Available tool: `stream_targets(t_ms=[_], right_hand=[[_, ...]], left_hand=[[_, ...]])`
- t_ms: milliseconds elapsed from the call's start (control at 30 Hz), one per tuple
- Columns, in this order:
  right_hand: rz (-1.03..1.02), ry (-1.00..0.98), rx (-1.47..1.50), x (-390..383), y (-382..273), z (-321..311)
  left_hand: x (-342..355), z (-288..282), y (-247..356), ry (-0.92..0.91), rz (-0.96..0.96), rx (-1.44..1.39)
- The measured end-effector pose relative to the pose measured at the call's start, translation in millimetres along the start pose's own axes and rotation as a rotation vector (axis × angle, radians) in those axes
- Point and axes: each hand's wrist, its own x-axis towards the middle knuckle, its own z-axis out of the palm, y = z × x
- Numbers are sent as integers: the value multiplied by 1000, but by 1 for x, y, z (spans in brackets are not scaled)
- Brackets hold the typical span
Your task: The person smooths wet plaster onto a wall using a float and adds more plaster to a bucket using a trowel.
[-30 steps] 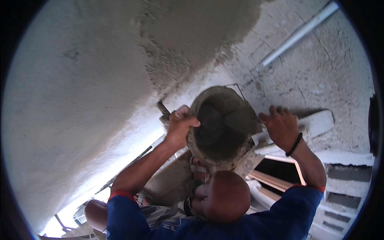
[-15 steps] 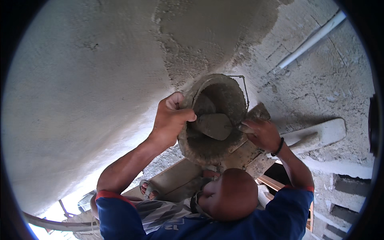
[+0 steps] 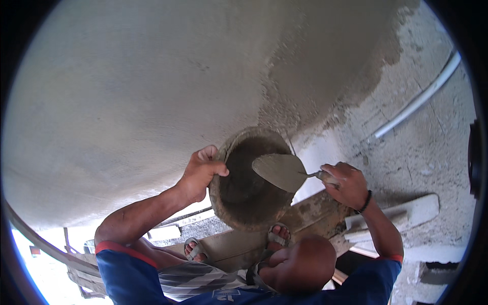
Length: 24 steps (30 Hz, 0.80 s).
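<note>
My left hand (image 3: 202, 172) grips the rim of a round, mortar-caked pan (image 3: 239, 211) and holds it tilted up against the plastered wall (image 3: 152, 101). My right hand (image 3: 346, 185) is closed on the handle of a trowel (image 3: 280, 172). The trowel's blade carries grey mortar and hovers across the pan's open mouth. The inside of the pan is dark and I cannot tell how much mortar it holds.
A rough, bare patch of wall (image 3: 422, 152) lies to the right, crossed by a white pipe (image 3: 422, 96). Below me are a wooden plank (image 3: 315, 213), a pale straight board (image 3: 401, 213) and my sandalled feet (image 3: 277, 236). Scaffold poles (image 3: 46, 249) run at the lower left.
My right hand went from open beside the pan to gripping the trowel, and the loaded blade now sits at the pan's mouth. The pan has shifted lower in view.
</note>
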Motion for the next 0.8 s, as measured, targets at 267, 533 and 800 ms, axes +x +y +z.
stream_targets(t_ms=[267, 533, 800], right_hand=[[-201, -119, -52, 56, -63, -119], [-248, 21, 139, 152, -46, -141], [112, 402, -126, 64, -30, -186]], left_hand=[[-41, -59, -5, 98, -72, 170], [-49, -73, -34, 76, -157, 153], [-24, -42, -42, 3, -152, 229]])
